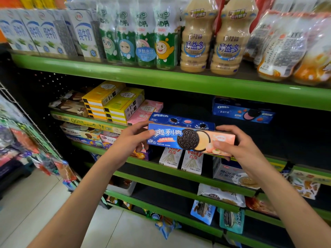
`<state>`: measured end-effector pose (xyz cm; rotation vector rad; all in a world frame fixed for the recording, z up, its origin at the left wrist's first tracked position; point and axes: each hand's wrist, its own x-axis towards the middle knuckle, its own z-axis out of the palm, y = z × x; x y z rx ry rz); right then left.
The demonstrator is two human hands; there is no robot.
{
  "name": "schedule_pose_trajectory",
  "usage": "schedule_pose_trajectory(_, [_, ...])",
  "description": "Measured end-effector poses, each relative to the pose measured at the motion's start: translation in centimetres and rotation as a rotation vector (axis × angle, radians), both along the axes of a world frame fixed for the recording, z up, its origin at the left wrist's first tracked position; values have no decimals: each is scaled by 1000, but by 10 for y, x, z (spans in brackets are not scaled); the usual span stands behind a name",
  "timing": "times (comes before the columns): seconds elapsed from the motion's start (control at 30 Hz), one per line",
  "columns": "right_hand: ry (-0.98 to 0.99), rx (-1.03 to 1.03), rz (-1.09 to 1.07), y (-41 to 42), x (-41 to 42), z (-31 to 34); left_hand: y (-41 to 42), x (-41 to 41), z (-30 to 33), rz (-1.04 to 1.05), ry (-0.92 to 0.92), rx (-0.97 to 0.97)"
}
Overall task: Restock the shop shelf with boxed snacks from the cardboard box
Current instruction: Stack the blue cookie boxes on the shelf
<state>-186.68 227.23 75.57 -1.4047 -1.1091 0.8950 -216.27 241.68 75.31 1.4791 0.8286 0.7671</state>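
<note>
Left hand and right hand clamp their fingers on a biscuit box's ends, another box behind at twelve o'clock on the shelf.

bright even light | shelf recesses dark | edges blurred, warped

A long Oreo box lies level and lengthwise in front of the shelf, its printed face toward the camera; that face is blue at the left end and peach at the right, with a dark sandwich biscuit pictured in the middle; each short end is gripped by a hand; just behind it a second Oreo box, all blue, rests lengthwise on the dark shelf board; a third blue Oreo box lies further right and deeper in.
</note>
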Motion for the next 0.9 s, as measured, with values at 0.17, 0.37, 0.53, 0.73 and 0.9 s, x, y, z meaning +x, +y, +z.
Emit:
schedule_pose_trajectory(0.17, [-16,0,22,-1,-1,-2,-1,-2,5,-10,9,7])
schedule_pose_trajectory(0.37, [-22,8,32,-3,0,-6,-3,-6,8,-31,7,-4])
schedule_pose_trajectory(0.53, [-16,16,35,-2,0,-6,-4,-6,8,-23,6,-10])
schedule_pose_trajectory(0.73, [-12,17,32,-1,-3,-4,-1,-8,8,-26,1,0])
schedule_pose_trajectory(0.9, [-7,65,37,2,-3,0,4,-11,8,-43,-7,16])
